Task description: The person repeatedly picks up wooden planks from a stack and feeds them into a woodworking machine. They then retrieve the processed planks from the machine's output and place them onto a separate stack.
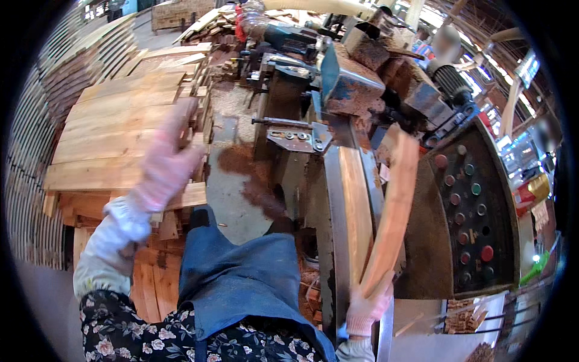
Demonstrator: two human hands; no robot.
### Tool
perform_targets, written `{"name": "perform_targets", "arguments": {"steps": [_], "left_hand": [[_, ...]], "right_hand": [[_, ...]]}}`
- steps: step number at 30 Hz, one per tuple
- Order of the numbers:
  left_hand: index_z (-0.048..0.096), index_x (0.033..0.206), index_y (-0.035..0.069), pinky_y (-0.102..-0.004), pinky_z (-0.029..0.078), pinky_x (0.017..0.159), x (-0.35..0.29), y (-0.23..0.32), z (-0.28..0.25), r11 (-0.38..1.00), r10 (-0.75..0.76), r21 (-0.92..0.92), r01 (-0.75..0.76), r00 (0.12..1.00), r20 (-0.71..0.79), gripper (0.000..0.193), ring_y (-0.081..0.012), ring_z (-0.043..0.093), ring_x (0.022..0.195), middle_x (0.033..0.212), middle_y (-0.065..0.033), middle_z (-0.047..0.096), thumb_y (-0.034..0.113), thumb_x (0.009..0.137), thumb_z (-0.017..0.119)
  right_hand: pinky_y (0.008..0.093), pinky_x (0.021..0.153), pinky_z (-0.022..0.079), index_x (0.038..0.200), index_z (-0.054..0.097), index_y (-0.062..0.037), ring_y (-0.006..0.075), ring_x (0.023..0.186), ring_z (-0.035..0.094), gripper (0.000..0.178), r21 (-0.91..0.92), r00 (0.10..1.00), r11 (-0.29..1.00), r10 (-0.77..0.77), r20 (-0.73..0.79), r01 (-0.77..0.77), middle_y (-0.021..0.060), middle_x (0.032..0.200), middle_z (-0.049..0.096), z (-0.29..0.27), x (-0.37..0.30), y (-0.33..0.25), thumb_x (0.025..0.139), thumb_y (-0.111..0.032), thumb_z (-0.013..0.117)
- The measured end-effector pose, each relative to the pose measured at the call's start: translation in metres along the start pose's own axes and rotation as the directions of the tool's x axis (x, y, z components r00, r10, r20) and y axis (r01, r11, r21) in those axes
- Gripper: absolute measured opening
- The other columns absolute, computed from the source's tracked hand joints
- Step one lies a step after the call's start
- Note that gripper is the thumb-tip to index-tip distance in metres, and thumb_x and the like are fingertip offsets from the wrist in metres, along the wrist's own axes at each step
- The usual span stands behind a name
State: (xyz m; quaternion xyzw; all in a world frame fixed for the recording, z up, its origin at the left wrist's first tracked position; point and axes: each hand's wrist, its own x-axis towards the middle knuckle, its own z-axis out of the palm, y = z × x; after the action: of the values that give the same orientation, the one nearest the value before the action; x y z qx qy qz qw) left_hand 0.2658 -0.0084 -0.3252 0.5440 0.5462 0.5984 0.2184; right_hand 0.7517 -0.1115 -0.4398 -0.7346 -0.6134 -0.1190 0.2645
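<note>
Gloved right hand (369,304) at five o'clock is clenched around a long, pale, slightly bowed wooden plank (392,211); the blurred left hand (169,160) at nine o'clock touches stacked boards (114,133), its grip indiscernible.

Board stack (120,133): left of frame, left hand (166,163) over its right edge. Machine (356,90): upper centre. Plank (392,211): right of centre, on machine bed, right hand (369,304) at its lower end. Control panel (476,211): right.

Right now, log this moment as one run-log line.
left hand: gloved, blurred, reaching to stacked planks | right hand: gripping wooden strip at lower end | strip over machine bed | control panel to right
</note>
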Motion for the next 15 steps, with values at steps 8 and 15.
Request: {"name": "perform_targets", "arguments": {"steps": [8,15], "left_hand": [[0.048,0.151,0.005,-0.038,0.047,0.11,-0.105,-0.125,-0.279,0.939,0.053,0.153,0.309,0.308,-0.95,0.067,-0.0268,0.054,0.133,0.148,-0.0177,0.055,0.018,0.093,0.078],[0.066,0.136,0.006,-0.0393,0.054,0.097,-0.112,-0.178,-0.322,0.697,-0.114,0.321,0.641,0.54,-0.834,0.054,-0.0252,0.062,0.117,0.132,-0.0153,0.066,0.029,0.09,0.08]], "right_hand": [[0.0482,0.116,0.042,0.161,0.043,-0.0087,0.0439,0.137,0.053,0.091,0.316,0.96,0.923,-0.149,-0.238,0.221,0.0249,0.153,0.054,0.138,0.18,-0.066,0.082,-0.029,0.085],[0.0452,0.115,0.042,0.161,0.043,-0.0072,0.0397,0.137,0.054,0.088,0.416,0.961,0.866,-0.254,-0.11,0.277,0.0246,0.15,0.055,0.148,0.199,-0.099,0.082,-0.02,0.081]]}}
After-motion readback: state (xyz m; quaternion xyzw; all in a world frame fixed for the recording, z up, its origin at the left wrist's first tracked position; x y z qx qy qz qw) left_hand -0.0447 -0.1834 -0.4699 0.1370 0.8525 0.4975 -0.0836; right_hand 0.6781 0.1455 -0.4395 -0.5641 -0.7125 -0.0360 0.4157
